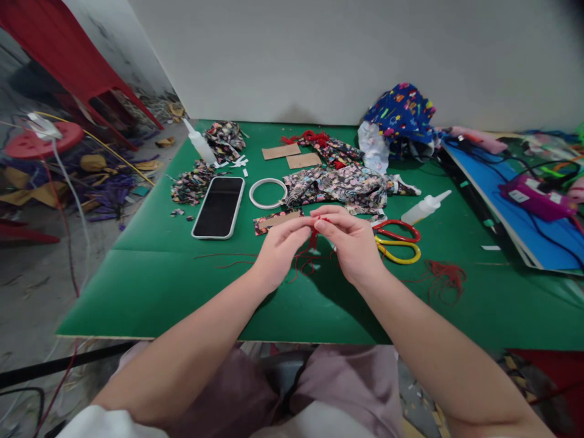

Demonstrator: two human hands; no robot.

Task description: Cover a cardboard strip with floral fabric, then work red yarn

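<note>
My left hand (281, 248) and my right hand (353, 243) meet over the middle of the green table. Between their pinched fingertips is red thread (313, 241), whose loose strands hang down and trail left over the table. What else the fingers may hold is too small to make out. Just beyond my left hand lies a floral strip with brown card on it (276, 221). Scissors with one red and one yellow handle (398, 251) lie right of my right hand, and a tangle of red thread (444, 281) lies farther right.
A phone (219, 207), a white ring (268, 193) and a glue bottle (199, 143) are at left. Floral fabric (337, 187) lies behind my hands, with another bottle (425, 207) beside it. Brown cards (303, 160) lie farther back. A blue board (515, 207) with cables is at right.
</note>
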